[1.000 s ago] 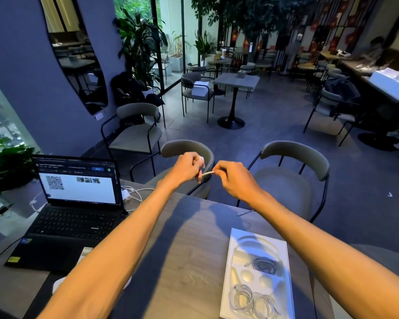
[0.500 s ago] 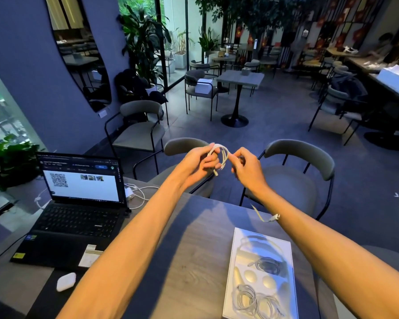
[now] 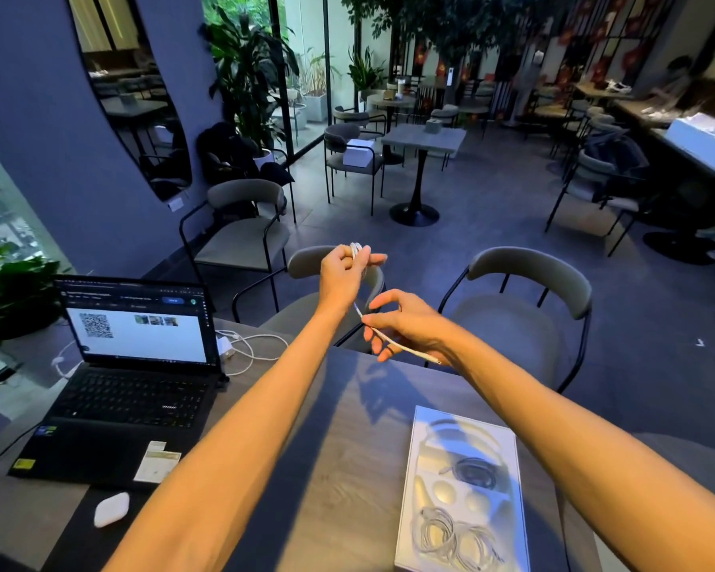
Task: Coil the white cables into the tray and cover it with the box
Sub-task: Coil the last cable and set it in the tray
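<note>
Cradling coiled white cables (image 3: 450, 538), the tray (image 3: 511, 480) lies flat — left hand (image 3: 341, 278) grips a loose cable (image 3: 358, 311), right hand (image 3: 409, 328) pinches it.

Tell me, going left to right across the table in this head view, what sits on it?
Laptop → charger → tray. The small white case lies in front of the laptop, so it has no clear place in the order.
</note>
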